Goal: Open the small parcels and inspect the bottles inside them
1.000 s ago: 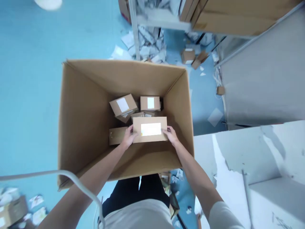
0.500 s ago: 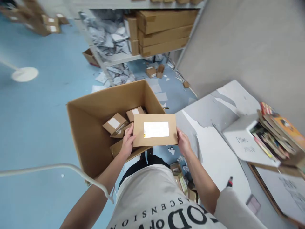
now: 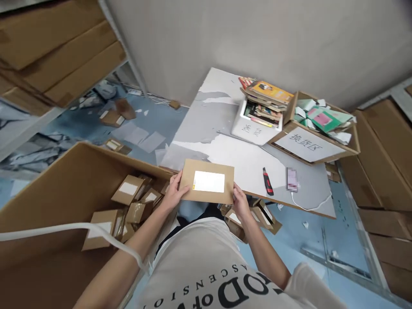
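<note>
Held level between my two hands is a flat brown cardboard box (image 3: 185, 178) with a white label (image 3: 209, 181) on its top face. My left hand (image 3: 174, 192) grips its left edge, thumb over the top. On the opposite edge my right hand (image 3: 240, 201) is closed, its fingers partly hidden below. The held box is near the front edge of the table (image 3: 247, 161). To the left stands a big open carton (image 3: 77, 165), with several small labelled parcels (image 3: 128, 189) inside it.
On the table are a red and black utility knife (image 3: 267, 182), a phone (image 3: 292, 179) with a cable, a white bin (image 3: 254, 128) of books and a labelled carton (image 3: 309, 143). More boxes (image 3: 265, 214) lie under the table. Stacked cartons (image 3: 383, 150) line the right side.
My view has swung right, from the big carton toward the table. The cardboard box stays in both hands and is now in front of the table edge.
</note>
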Motion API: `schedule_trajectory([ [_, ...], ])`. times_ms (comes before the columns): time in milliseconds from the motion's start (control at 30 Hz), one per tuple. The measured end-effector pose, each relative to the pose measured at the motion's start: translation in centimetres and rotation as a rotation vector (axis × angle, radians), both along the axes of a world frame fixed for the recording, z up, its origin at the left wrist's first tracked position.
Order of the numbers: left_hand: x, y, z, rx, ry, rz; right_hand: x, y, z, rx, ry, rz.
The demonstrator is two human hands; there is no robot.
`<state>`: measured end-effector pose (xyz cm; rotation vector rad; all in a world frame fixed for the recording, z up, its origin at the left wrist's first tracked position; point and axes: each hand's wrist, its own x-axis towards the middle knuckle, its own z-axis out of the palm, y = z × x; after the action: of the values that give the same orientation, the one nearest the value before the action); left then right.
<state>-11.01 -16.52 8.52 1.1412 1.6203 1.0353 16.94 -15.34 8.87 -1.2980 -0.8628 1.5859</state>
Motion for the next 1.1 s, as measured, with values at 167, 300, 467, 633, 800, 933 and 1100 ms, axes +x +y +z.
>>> schedule_trajectory([
  [167,6.9,7.9,-0.7,-0.083,0.000,-0.110,6.0,3.5,-2.0,0.021,-0.071,-0.160],
  [300,11.3,13.6,-1.3,-0.135,-0.032,-0.155,10.0,7.9,-3.0,0.023,-0.161,-0.207],
  [467,15.5,18.6,-3.5,-0.182,-0.037,-0.152,13.7,12.5,-4.3,-0.004,-0.247,-0.206],
  [633,16.7,21.4,-6.8,-0.253,0.010,-0.089,15.0,14.7,-6.2,-0.012,-0.306,-0.178],
  [800,15.4,21.9,-8.8,-0.161,0.007,-0.163,15.5,15.1,-8.0,0.024,-0.494,-0.106],
  [933,15.3,21.7,-9.2,-0.130,-0.072,-0.193,15.6,14.7,-8.3,0.003,-0.682,-0.132],
  [1100,15.5,20.8,-9.4,-0.134,-0.120,-0.142,14.5,12.9,-8.2,-0.073,-0.779,-0.351],
])
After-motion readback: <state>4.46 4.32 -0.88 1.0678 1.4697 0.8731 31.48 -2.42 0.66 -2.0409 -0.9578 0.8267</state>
